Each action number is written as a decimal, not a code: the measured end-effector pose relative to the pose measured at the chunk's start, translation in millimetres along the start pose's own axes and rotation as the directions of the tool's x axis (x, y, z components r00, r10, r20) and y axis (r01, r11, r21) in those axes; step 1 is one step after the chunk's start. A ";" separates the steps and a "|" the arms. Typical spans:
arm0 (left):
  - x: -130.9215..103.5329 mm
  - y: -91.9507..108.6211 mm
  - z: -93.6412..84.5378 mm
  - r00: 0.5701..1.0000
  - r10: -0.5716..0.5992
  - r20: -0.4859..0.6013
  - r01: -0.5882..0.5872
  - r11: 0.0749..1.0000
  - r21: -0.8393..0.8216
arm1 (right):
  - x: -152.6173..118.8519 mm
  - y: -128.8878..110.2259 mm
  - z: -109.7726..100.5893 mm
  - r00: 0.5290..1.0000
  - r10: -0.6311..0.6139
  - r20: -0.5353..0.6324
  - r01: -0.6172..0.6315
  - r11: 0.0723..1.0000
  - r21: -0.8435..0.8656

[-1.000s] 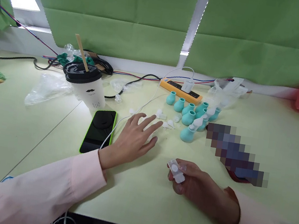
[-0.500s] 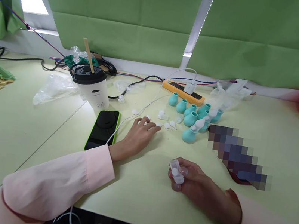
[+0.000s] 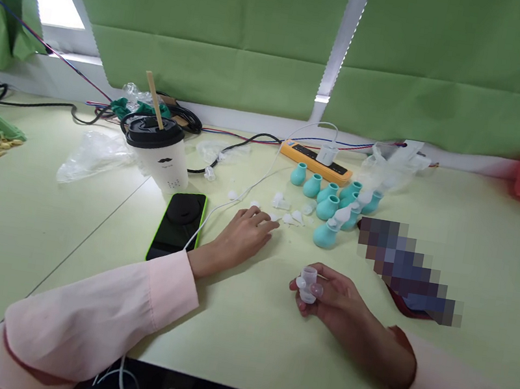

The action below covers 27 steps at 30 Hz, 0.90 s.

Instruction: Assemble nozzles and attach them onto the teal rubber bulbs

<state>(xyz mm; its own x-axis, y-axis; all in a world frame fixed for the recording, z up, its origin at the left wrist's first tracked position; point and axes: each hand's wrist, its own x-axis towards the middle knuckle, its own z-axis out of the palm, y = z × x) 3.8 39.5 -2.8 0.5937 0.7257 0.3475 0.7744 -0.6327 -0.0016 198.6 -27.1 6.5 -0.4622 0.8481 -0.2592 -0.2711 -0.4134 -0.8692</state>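
Note:
My right hand [image 3: 339, 302] rests on the pale green table [image 3: 244, 323] and holds a small clear plastic part [image 3: 308, 283] upright in its fingertips. My left hand [image 3: 239, 237] lies on the table with curled fingers, its tips touching small white plastic pieces [image 3: 292, 218] scattered by the white cable. Whether it grips one I cannot tell. Beyond them stands a cluster of several teal rubber bulbs [image 3: 331, 200], some with white tips.
A green-edged phone [image 3: 179, 224] lies left of my left hand. Behind it stands a lidded white cup [image 3: 158, 152] with a stirrer. An orange power strip [image 3: 316, 157], cables and plastic bags [image 3: 93, 155] lie at the back. A blurred patch [image 3: 406, 267] sits right.
My left hand's spread fingers curled in over the white pieces. My right hand turned the clear part from lying flat to upright and shifted slightly forward.

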 end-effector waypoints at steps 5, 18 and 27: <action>29.6 9.1 -17.7 0.998 -0.028 -0.054 0.029 1.000 0.006 | -1.7 0.7 1.4 1.000 -0.015 0.013 0.016 0.999 -0.044; 159.5 -2.5 23.0 0.963 -0.259 0.073 0.264 0.962 -0.066 | 1.1 4.9 -5.1 0.997 -0.008 0.078 0.005 0.999 0.033; 127.0 -1.5 -30.0 0.914 -0.279 -0.294 0.130 0.889 -0.439 | -1.3 2.4 -4.1 0.997 -0.066 0.031 0.064 0.997 0.050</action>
<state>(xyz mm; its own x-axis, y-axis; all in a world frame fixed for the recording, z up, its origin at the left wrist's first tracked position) 71.4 124.5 69.5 0.2624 0.7606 0.5938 0.6693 -0.5867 0.4558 202.0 -27.9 3.0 -0.4691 0.8628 -0.1886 -0.3420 -0.3744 -0.8619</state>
